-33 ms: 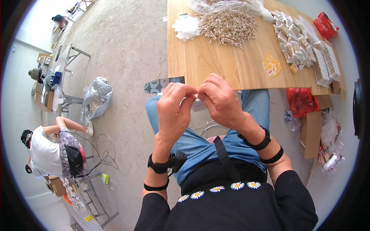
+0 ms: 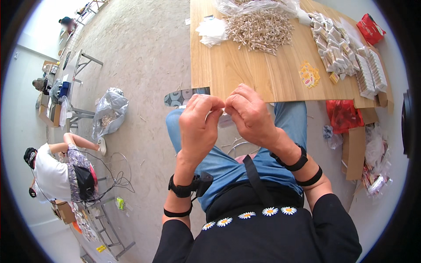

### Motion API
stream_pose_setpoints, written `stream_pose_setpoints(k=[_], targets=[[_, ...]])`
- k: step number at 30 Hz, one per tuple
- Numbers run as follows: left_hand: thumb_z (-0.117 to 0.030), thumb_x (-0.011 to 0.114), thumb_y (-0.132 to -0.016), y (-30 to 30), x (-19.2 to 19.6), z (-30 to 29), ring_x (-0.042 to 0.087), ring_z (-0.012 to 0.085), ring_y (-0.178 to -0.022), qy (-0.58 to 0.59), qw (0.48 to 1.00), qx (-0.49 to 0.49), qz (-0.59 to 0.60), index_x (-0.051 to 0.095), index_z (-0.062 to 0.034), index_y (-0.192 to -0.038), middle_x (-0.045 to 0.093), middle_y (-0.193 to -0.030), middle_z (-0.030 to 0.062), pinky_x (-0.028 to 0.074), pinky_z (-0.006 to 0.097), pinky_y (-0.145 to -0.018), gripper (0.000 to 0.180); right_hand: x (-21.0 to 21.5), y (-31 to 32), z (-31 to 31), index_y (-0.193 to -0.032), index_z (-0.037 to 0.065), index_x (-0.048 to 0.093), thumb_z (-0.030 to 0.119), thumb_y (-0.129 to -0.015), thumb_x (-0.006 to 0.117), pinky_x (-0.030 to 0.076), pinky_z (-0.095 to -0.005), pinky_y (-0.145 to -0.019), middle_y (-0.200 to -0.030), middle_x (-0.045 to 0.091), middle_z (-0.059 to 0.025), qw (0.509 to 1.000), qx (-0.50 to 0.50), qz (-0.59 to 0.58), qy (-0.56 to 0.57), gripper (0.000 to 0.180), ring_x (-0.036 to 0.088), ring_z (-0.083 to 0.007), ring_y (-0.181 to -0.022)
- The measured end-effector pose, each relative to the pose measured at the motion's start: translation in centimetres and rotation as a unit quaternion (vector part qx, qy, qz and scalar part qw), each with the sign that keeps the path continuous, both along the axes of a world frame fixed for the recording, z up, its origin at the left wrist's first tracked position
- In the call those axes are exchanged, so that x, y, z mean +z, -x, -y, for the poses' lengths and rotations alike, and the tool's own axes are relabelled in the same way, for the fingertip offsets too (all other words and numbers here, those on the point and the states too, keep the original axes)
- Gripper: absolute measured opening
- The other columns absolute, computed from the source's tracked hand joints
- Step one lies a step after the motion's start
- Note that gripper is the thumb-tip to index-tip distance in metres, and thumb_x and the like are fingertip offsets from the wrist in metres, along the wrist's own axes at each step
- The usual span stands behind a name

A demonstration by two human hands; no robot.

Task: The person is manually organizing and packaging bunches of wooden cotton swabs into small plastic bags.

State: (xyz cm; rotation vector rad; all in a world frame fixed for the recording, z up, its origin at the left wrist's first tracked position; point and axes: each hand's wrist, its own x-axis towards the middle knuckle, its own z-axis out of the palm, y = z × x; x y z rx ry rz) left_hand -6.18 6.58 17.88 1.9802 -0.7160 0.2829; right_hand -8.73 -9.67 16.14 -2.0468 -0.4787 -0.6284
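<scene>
From where I stand, the person's two hands are close together over the lap, thumb and fingers of the left hand [image 2: 197, 119] and the right hand [image 2: 253, 116] pinched inward until their tips nearly meet. Both seem to grip a small whitish packet [image 2: 226, 121], which sits right between them, just under the fingertips; most of it is hidden, so I can't make out its exact kind. Black wrist straps [image 2: 180, 188] circle both wrists, and blue jeans [image 2: 232, 168] show beneath the hands. Directly beyond them spreads the wooden tabletop [image 2: 258, 81], its near edge close to the right hand. Farther out, straight ahead, lies a loose heap of cotton swabs [image 2: 261, 33], with white bags [image 2: 212, 31] on its left side. To the right of the hands, yellow and orange cards [image 2: 309, 74] are scattered, and past those a pile of packed swabs [image 2: 332, 50] lies beside upright rows of white packs [image 2: 367, 76]. Just left of the left hand, a dark patterned thing [image 2: 186, 95] sits by the tabletop's corner. Well off to the left, a silvery bag [image 2: 115, 109] slumps on the floor [image 2: 147, 65], and nearer that side a co-worker in a white top [image 2: 53, 168] bends forward.
</scene>
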Motion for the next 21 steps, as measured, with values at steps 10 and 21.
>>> stream_pose_setpoints(k=[10, 21], targets=[[0.009, 0.064, -0.082, 0.2, -0.4, 0.2, 0.059, 0.0114, -0.081, 0.083, 0.992, 0.026, -0.089, 0.06, 0.0013, -0.09, 0.064, -0.087, 0.0047, 0.049, 0.026, -0.076, 0.012, -0.1, 0.2, 0.1, -0.079, -0.001, 0.057, -0.006, -0.077, 0.062, 0.045, -0.0403, -0.067, -0.078, 0.054, -0.0155, 0.999, -0.04, -0.007, -0.019, 0.007, 0.054, -0.034, -0.077], [0.008, 0.064, -0.084, 0.0, -1.3, -0.6, 0.058, 0.0112, -0.083, 0.078, 0.992, 0.02, -0.102, 0.059, 0.001, -0.091, 0.063, -0.087, 0.0048, 0.049, 0.026, -0.077, 0.011, -0.3, 0.2, -0.4, -0.075, 0.0, 0.054, 0.0, -0.076, 0.062, 0.042, -0.0465, -0.07, -0.079, 0.055, -0.0174, 0.998, -0.058, -0.031, -0.005, 0.008, 0.053, -0.0375, -0.079]])
